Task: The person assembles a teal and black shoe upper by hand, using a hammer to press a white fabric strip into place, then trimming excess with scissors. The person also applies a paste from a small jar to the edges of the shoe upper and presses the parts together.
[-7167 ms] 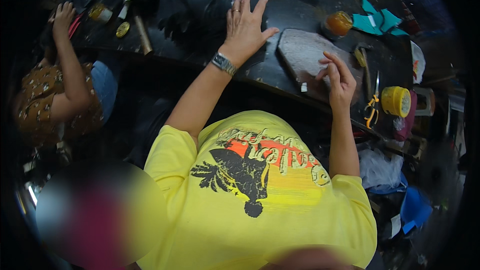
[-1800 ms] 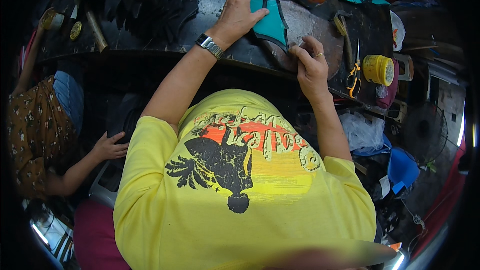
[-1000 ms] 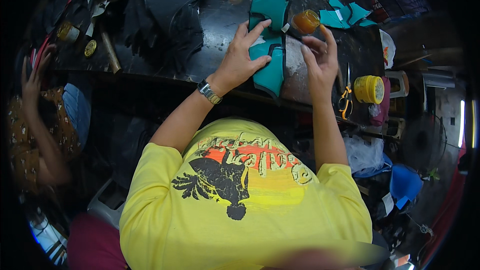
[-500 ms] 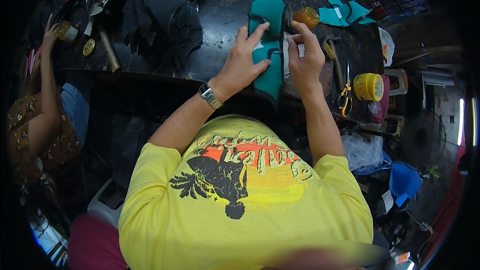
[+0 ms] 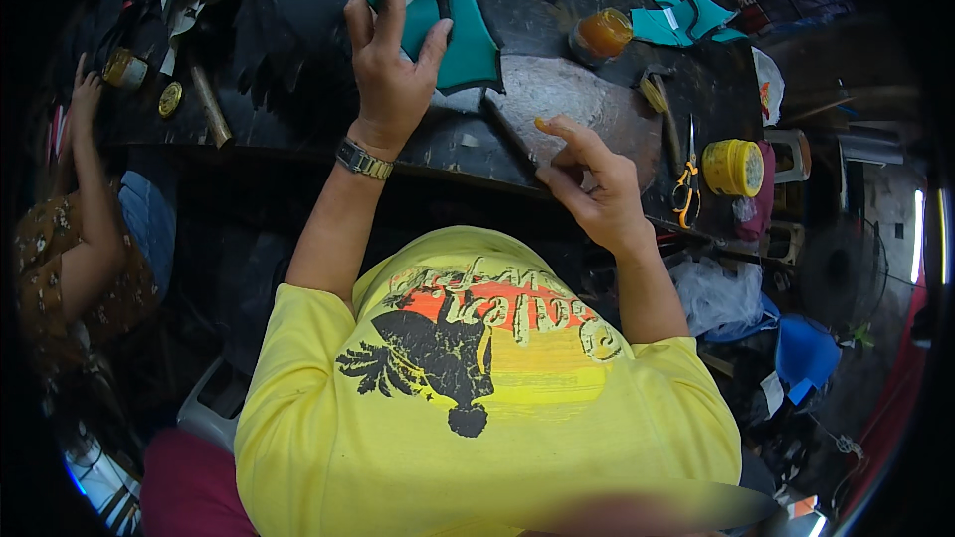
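A teal fabric panel with black edging (image 5: 468,35) lies at the far side of the table, tilted to the left. My left hand (image 5: 388,80) rests on it with fingers spread and the thumb apart. Near the table's front edge, my right hand (image 5: 592,174) holds the end of a thin black strip (image 5: 510,134) at the thumb; its index finger sticks out above, with an amber smear on the tip. Part of the right-hand grip is hidden by the hand. A greyish worn slab (image 5: 587,104) lies beneath and beyond the strip.
A jar of amber glue (image 5: 604,35) stands beyond the slab, near more teal pieces (image 5: 686,20). To the right are a brush (image 5: 657,96), orange-handled scissors (image 5: 686,194) and a yellow tub (image 5: 731,169). Black sheets (image 5: 293,20) cover the left; a co-worker's arm (image 5: 90,149) is there.
The teal panel has gone left and away with my left hand, uncovering the slab. My right hand has come down toward the table's front edge, and the black strip now shows at its thumb.
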Demonstrator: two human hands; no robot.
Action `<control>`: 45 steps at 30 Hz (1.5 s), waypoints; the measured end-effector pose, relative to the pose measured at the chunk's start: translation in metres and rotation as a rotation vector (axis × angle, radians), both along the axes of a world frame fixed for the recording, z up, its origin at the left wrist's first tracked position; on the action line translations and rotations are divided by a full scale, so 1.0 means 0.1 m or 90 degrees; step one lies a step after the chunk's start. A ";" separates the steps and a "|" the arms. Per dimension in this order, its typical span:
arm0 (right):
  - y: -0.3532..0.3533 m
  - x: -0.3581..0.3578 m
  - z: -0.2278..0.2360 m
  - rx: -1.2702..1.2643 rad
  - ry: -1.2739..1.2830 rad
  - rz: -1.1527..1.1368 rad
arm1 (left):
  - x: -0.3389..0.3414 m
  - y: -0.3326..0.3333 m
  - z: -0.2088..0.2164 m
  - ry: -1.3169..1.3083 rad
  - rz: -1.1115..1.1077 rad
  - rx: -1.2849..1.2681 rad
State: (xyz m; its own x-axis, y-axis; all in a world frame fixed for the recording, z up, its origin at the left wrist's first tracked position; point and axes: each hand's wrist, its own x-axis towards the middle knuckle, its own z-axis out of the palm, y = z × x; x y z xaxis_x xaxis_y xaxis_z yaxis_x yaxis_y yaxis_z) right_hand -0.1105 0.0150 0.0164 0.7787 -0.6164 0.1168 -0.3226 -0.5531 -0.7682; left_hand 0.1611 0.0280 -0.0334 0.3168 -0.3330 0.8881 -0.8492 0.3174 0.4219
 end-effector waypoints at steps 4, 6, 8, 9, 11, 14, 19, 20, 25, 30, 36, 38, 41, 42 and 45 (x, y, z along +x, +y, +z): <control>-0.08 0.01 -0.01 -0.031 -0.153 -0.052 | -0.17 0.08 0.09 0.010 -0.057 0.014; -0.12 0.06 -0.04 -0.039 -0.267 -0.104 | -0.32 0.16 0.13 0.089 -0.150 0.085; -0.15 0.11 -0.06 -0.004 -0.360 -0.140 | -0.50 0.24 0.16 0.115 -0.255 0.171; -0.18 0.13 -0.07 0.026 -0.378 -0.118 | -0.59 0.25 0.18 0.104 -0.316 0.212; -0.21 0.14 -0.07 0.073 -0.370 -0.144 | -0.76 0.24 0.19 0.143 -0.462 0.234; -0.33 0.07 -0.04 0.104 -0.382 -0.186 | -0.87 0.23 0.18 0.189 -0.553 0.268; -1.21 -0.47 0.09 -0.019 -0.431 -0.323 | -0.66 0.19 0.04 0.227 -0.527 0.248; -1.50 -0.70 0.14 0.105 -0.423 -0.415 | -0.62 0.18 0.00 0.226 -0.502 0.248; -2.98 -1.49 -0.17 -0.012 -0.475 -0.847 | -0.61 0.17 -0.28 0.175 -0.405 0.299; -3.29 -1.56 -0.73 0.200 -0.296 -1.073 | -0.64 0.17 -0.42 0.173 -0.393 0.340; -3.33 -1.47 -0.89 0.116 -0.131 -1.062 | -0.64 0.15 -0.43 0.159 -0.384 0.376; -3.36 -1.53 -0.90 0.107 -0.158 -1.050 | -0.64 0.14 -0.46 0.139 -0.378 0.361; -3.29 -1.59 -0.86 -0.035 -0.112 -0.962 | -0.65 0.14 -0.48 0.124 -0.380 0.329; -3.22 -1.55 -0.83 -0.120 -0.020 -0.967 | -0.64 0.15 -0.46 0.116 -0.376 0.317; -2.88 -1.31 -0.65 -0.383 -0.065 -0.823 | -0.61 0.20 -0.30 0.111 -0.384 0.266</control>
